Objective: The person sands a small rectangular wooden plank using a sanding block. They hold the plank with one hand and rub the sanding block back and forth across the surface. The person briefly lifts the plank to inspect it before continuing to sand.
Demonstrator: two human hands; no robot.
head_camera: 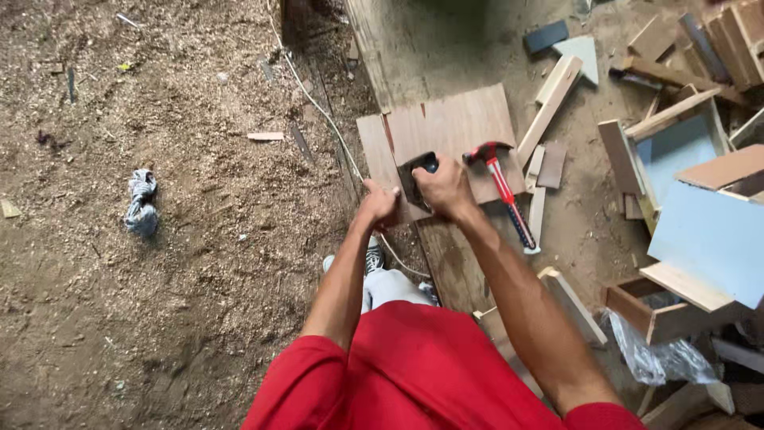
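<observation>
the person's left hand (pixel 380 201) sat just left of the frame's centre, fingers curled and pressed on the near left edge of a plywood panel (pixel 458 131). whether it gripped the edge or only rested on it could not be told. the right hand (pixel 442 188) was just beside it, at centre frame, closed around a small dark block (pixel 418 173) that lay flat on the panel's lower part. the two hands were close together but not touching.

the panel lay in the upper middle of the frame on a dusty board floor, made of reddish-brown sheets side by side. a claw hammer (pixel 504 191) with a red head and a red and blue handle lay on the panel's right edge, its head just right of the right hand and its handle running down toward the lower right, untouched.

a thin pale cord (pixel 318 107) ran from the top of the frame down past the left hand. a crumpled grey rag (pixel 142 203) lay well apart on the sawdust at the left. wood offcuts (pixel 549 103) and pale blue boards (pixel 708 239) filled the right side, with a crumpled clear plastic bag (pixel 656 358) at the lower right. the person's red shirt (pixel 414 374) filled the bottom centre.
</observation>
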